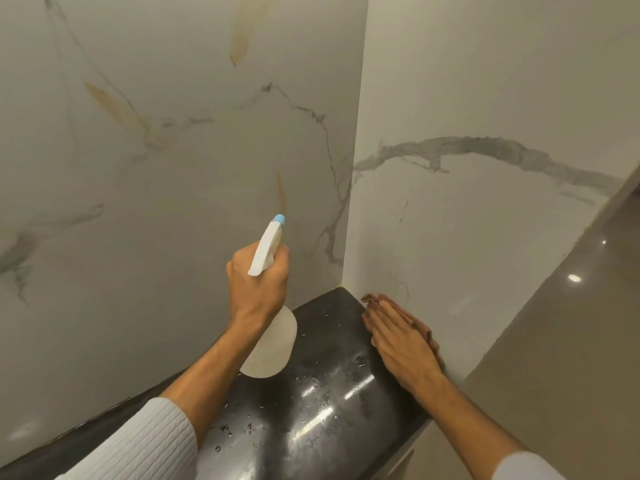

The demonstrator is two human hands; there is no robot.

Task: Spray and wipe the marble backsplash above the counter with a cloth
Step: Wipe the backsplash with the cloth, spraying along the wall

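My left hand (258, 284) grips the neck of a white spray bottle (273, 344) with a blue nozzle tip (279, 220) that points at the marble backsplash (166, 161), close to a yellowish streak. My right hand (398, 341) lies flat, fingers together, pressing a brown cloth (420, 327) against the lower part of the right marble wall panel (485, 209), just above the counter. Most of the cloth is hidden under the hand. The black glossy counter (329, 403) carries scattered water droplets.
The two marble panels meet in a corner (349, 216) behind the counter's far end. Yellow-brown streaks mark the left panel. To the right, the counter ends at a drop to a shiny beige floor (571, 341).
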